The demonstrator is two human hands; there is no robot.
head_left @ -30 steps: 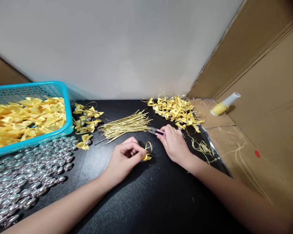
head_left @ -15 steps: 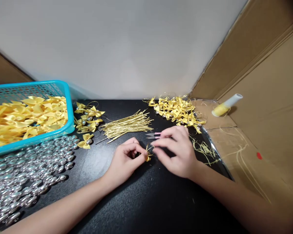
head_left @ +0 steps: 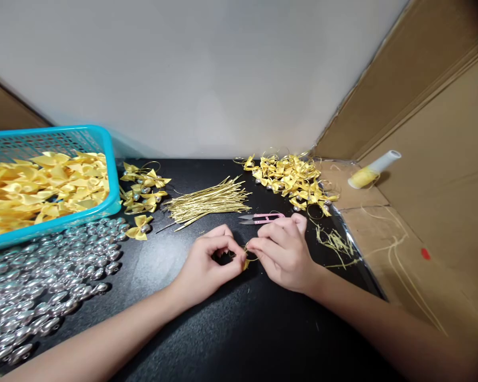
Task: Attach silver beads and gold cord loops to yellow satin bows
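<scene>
Bow of yellow ribbon (head_left: 245, 264) is clamped in my left hand (head_left: 209, 259); my right hand (head_left: 289, 254) pinches looped gold wire (head_left: 253, 259); light tension should help.

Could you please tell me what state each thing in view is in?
Left hand: pinching a yellow bow, mostly hidden
Right hand: fingers curled at the bow's gold cord; grip unclear
Snips: open, lying flat
Blue basket: well filled with loose bows
Silver beads: loose, spread out
Gold strands: loosely bundled
Beaded bows: heaped
Tube: tilted, yellow-wrapped lower end
Trimmings: scattered
</scene>
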